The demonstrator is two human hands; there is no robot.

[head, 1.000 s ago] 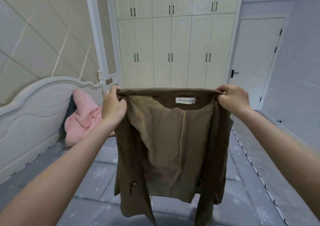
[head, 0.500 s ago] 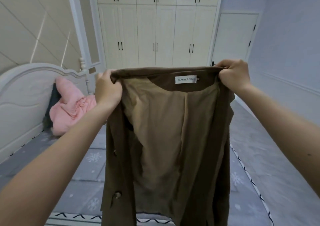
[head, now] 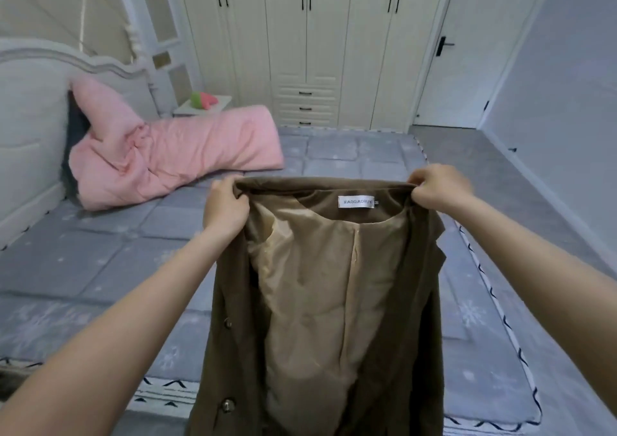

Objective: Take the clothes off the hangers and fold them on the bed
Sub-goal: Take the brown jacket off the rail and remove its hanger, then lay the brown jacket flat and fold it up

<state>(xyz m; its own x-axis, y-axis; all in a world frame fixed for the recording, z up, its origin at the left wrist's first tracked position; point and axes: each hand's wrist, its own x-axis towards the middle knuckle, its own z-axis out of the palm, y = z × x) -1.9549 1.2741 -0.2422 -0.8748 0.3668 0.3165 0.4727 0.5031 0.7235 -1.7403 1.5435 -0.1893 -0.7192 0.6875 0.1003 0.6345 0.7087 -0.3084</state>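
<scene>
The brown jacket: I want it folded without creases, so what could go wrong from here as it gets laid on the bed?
The brown jacket hangs open, lining out, held only at the shoulders by the left hand and right hand. Lowered like this, the loose front panels could fold under and crease. It hangs near the bed foot edge, so the hem may drape off. The pink quilt takes up room near the headboard.

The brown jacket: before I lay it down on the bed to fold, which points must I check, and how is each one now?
1. Left hand grip on the brown jacket shoulder: ok.
2. Right hand grip on the other shoulder: ok.
3. Hanger out of the jacket: ok, none visible.
4. Bare bed under the jacket: ok.
5. Pink quilt apart from the landing place: ok.
6. Sleeves untwisted: cannot tell.
</scene>
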